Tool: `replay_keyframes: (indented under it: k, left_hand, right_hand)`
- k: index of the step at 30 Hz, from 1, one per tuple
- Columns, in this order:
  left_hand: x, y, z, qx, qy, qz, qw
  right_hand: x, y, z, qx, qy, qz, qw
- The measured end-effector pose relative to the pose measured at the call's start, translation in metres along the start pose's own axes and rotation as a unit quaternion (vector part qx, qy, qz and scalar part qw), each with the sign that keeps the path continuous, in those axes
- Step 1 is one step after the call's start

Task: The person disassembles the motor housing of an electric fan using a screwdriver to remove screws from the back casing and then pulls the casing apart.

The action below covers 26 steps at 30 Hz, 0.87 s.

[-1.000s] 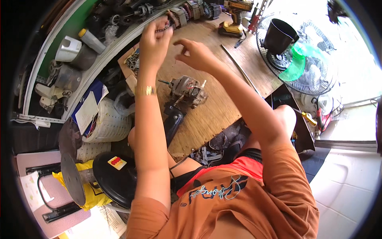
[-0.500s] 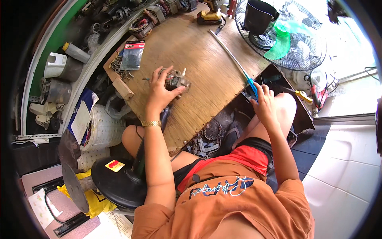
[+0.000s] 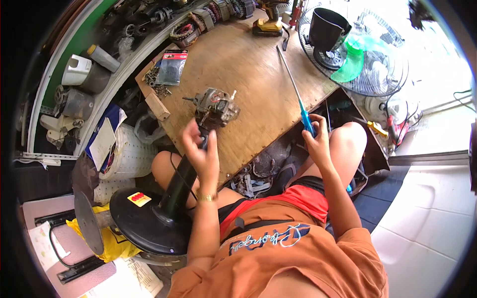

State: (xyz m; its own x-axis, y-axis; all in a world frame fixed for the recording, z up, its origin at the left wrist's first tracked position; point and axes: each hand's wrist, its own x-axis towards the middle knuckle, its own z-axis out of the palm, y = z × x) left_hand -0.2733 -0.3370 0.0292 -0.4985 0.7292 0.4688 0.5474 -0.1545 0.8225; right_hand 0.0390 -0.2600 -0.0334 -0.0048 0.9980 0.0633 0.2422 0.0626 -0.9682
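Observation:
A bare fan motor (image 3: 216, 107) with exposed metal and a white peg sits at the top of a black fan stand (image 3: 174, 193), over the wooden board. My left hand (image 3: 201, 154) is at the stand's neck, just below the motor, thumb and fingers apart on either side of it; its fingers are slightly blurred, and whether they touch is unclear. In my right hand (image 3: 318, 139) is a long screwdriver (image 3: 306, 120), held by its blue handle. Its thin shaft points away across the board.
On the wooden board (image 3: 238, 64) lie a packet (image 3: 172, 67) and loose screws (image 3: 156, 84). A yellow-black cordless drill (image 3: 267, 27) and a fan grille (image 3: 382, 84) with a green blade (image 3: 350, 64) are at the back. The stand's round base (image 3: 144, 223) is at left.
My left hand has come off the motor and down to the stand's neck. The stand and motor have tilted slightly. My right hand has shifted a little left and nearer with the screwdriver.

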Motion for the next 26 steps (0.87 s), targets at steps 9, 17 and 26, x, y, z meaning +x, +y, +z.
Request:
replay_keyframes:
  k: [9,17,26]
  left_hand:
    - [-0.132,0.015,-0.113,-0.644,0.177,-0.471,0.576]
    - [-0.137,0.009,-0.145,-0.703,0.21,-0.494,0.467]
    - [-0.151,-0.017,-0.164,-0.604,0.385,-0.468,0.517]
  right_hand:
    - [0.0,-0.076,-0.021,0.12,-0.071,0.002,0.99]
    - [0.018,-0.131,-0.031,-0.128,0.013,-0.305,0.944]
    - [0.043,-0.173,-0.04,-0.125,0.014,-0.349,0.928]
